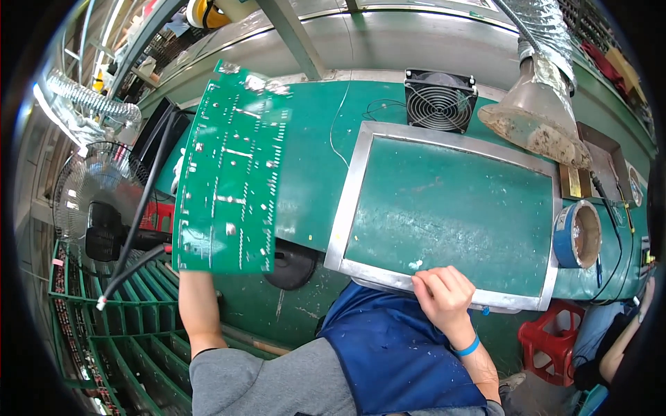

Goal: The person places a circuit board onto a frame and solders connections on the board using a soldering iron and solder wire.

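Observation:
A large green circuit board [232, 187], with rows of solder points and silvery patches, is held up in the air at the left. My left forearm [198, 312] rises behind its lower edge. The board hides my left hand, which bears it from behind. My right hand [447, 295] is closed, its fingers curled with nothing visible in them. It hovers over or touches the near edge of a rectangular metal frame [454, 139] on the green bench; which of the two I cannot tell. A blue band circles my right wrist.
At the bench's far side stand a black box fan [440, 100] and a fume hood [538, 118]. To the right are a solder reel [577, 234] and a metal tray [603, 159]. A standing fan [104, 208] and green slotted rack [139, 340] are left; a red stool [551, 343] and another person, lower right.

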Action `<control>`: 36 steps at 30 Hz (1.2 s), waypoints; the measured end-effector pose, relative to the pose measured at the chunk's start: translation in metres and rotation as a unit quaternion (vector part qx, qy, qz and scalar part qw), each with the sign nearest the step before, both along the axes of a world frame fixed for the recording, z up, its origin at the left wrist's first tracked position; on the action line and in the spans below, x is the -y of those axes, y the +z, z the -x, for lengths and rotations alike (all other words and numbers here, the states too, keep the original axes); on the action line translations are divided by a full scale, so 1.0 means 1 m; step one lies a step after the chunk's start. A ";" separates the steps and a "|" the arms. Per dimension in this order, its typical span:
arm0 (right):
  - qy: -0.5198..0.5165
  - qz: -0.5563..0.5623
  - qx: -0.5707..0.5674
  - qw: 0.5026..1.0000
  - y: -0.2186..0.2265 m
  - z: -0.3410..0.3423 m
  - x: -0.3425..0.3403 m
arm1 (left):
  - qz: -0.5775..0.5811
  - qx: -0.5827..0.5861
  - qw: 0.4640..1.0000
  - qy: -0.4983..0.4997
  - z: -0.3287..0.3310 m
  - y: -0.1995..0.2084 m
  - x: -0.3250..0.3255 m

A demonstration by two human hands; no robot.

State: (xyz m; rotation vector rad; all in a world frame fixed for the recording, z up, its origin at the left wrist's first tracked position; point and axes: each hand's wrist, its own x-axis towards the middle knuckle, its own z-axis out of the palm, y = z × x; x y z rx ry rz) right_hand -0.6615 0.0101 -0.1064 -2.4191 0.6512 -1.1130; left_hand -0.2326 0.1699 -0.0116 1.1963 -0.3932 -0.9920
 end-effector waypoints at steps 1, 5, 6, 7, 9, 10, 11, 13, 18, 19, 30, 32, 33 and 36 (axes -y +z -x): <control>0.010 -0.031 0.027 0.999 0.000 0.001 -0.001 | 0.004 -0.011 1.000 -0.012 0.012 -0.003 -0.007; -0.006 -0.201 0.054 0.978 0.019 0.012 -0.012 | 0.023 -0.065 0.994 -0.081 0.109 -0.042 0.013; 0.028 -0.290 0.079 0.953 0.023 0.016 -0.016 | 0.027 -0.079 0.991 -0.103 0.123 -0.047 0.018; 0.058 -0.376 0.107 0.919 0.026 0.019 -0.021 | 0.030 -0.095 0.987 -0.128 0.142 -0.055 0.026; 0.135 -0.495 0.153 0.845 0.035 0.019 -0.031 | 0.035 -0.127 0.975 -0.178 0.169 -0.064 0.061; 0.160 -0.534 0.177 0.811 0.038 0.020 -0.036 | 0.038 -0.143 0.969 -0.197 0.186 -0.069 0.060; 0.184 -0.533 0.182 0.805 0.036 0.026 -0.040 | 0.041 -0.158 0.963 -0.216 0.198 -0.072 0.078; 0.170 -0.526 0.229 0.802 0.043 0.029 -0.051 | 0.052 -0.187 0.950 -0.246 0.240 -0.079 0.090; 0.054 -0.622 0.343 0.702 0.036 0.055 -0.045 | 0.081 -0.239 0.926 -0.282 0.289 -0.084 0.103; 0.043 -0.631 0.359 0.686 0.039 0.060 -0.042 | 0.083 -0.241 0.926 -0.278 0.289 -0.086 0.105; 0.035 -0.682 0.292 0.670 0.044 0.090 -0.023 | 0.018 -0.304 0.901 -0.310 0.261 -0.082 0.033; 0.032 -0.671 0.260 0.693 0.041 0.085 -0.026 | 0.004 -0.281 0.912 -0.300 0.254 -0.064 0.022; 0.030 -0.677 0.259 0.688 0.036 0.084 -0.026 | -0.047 -0.200 0.933 -0.296 0.238 -0.063 0.015; 0.033 -0.648 0.251 0.718 0.025 0.076 -0.026 | -0.144 0.105 0.955 -0.237 0.192 -0.039 0.001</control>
